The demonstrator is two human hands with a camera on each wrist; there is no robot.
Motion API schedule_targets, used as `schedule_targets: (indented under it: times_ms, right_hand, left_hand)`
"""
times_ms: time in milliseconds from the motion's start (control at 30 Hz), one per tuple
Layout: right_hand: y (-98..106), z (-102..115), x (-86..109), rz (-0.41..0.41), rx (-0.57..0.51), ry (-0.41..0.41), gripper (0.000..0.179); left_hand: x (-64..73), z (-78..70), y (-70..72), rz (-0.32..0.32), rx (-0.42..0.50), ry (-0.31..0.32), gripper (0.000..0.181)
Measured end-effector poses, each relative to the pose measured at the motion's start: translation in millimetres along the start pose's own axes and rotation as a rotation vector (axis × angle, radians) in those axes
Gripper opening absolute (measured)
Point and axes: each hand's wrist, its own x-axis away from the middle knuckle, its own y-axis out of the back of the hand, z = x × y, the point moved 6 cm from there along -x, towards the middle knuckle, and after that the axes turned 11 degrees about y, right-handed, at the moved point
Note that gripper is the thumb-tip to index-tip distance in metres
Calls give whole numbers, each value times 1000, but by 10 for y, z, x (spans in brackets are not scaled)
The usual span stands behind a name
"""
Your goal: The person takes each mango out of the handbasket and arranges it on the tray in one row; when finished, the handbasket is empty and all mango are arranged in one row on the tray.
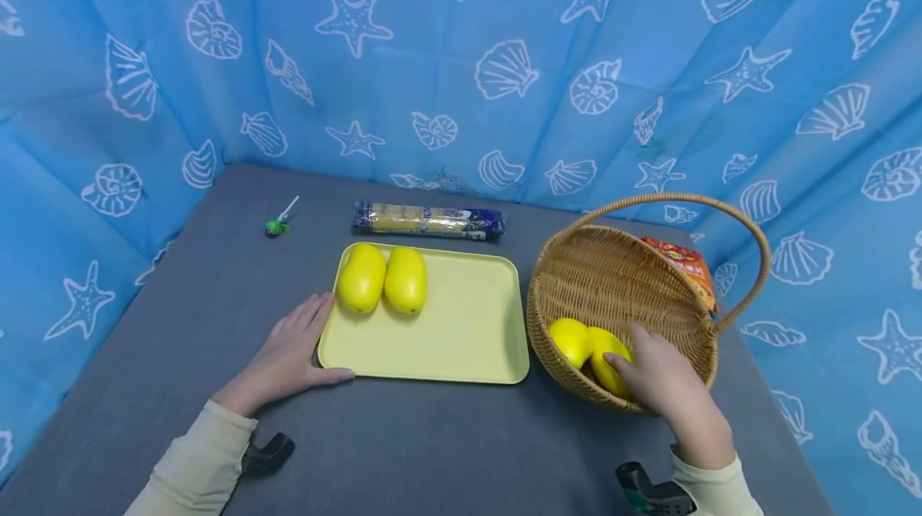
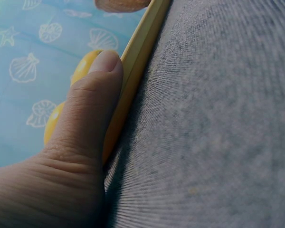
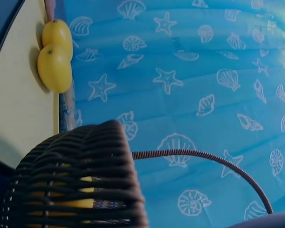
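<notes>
Two yellow mangoes, a left one (image 1: 362, 278) and a right one (image 1: 406, 281), lie side by side at the left end of a pale yellow tray (image 1: 468, 324). My left hand (image 1: 291, 348) rests at the tray's left front corner, fingers along its left side. The thumb (image 2: 85, 109) lies straight against the front rim. Inside the wicker basket (image 1: 598, 276), my right hand (image 1: 663, 372) grips a yellow mango (image 1: 607, 364), thumb on its near side; its other fingers are partly hidden. Another mango (image 1: 571, 342) touches it on the left. The right wrist view hides this hand behind the basket wall (image 3: 80, 171).
A long clear-and-blue packet (image 1: 430, 220) lies behind the tray. Far left is a green-wrapped lollipop (image 1: 277, 226). A red-orange snack bag (image 1: 684, 264) sits behind the basket, whose tall handle (image 1: 763, 252) arches over its opening. A blue curtain (image 1: 461, 76) hangs behind the table.
</notes>
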Motion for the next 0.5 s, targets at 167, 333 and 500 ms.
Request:
schedule_targets:
  times_ms: [167, 333, 500]
  right_hand:
    - [-12, -53, -42, 8, 2, 22, 63]
    - [-37, -66, -64, 54, 13, 14, 65]
    - [-74, -56, -59, 77, 18, 8, 63]
  left_hand:
    - [-6, 2, 1, 4, -2, 5, 124]
    - [-10, 5, 0, -7, -6, 5, 124]
    - [-4, 6, 3, -22, -5, 0, 124]
